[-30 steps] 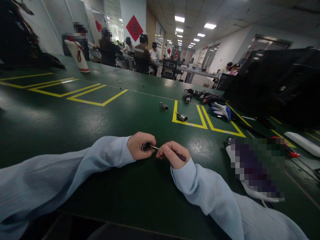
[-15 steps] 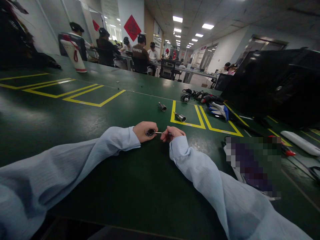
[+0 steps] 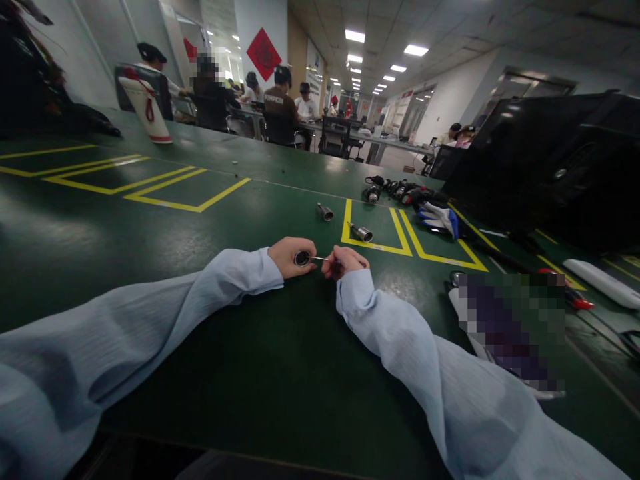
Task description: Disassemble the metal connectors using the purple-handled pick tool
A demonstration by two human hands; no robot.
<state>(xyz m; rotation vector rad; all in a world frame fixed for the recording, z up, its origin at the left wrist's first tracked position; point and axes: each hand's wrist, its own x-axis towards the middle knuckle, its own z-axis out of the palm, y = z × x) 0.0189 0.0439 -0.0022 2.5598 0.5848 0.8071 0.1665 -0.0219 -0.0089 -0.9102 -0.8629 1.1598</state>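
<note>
The left hand (image 3: 291,256) is closed around a round, hollow silver metal piece (image 3: 302,258), at the near middle of the dark green table (image 3: 225,373). The right hand (image 3: 349,261) grips a thin metal-shafted tool (image 3: 319,258) (the fingers mostly hide its dark handle), its shaft reaching left to the opening. Farther away lie two silver metal cup-shaped parts (image 3: 363,233), the right one within yellow tape (image 3: 345,223).

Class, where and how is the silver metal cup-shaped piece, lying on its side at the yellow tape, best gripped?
I'd grip the silver metal cup-shaped piece by its wide barrel, coming from above and pinching its rounded sides. It lies along the dark green tabletop, its open mouth facing near and right; the stem, pointing far and left, looks too thin for a secure hold.
</note>
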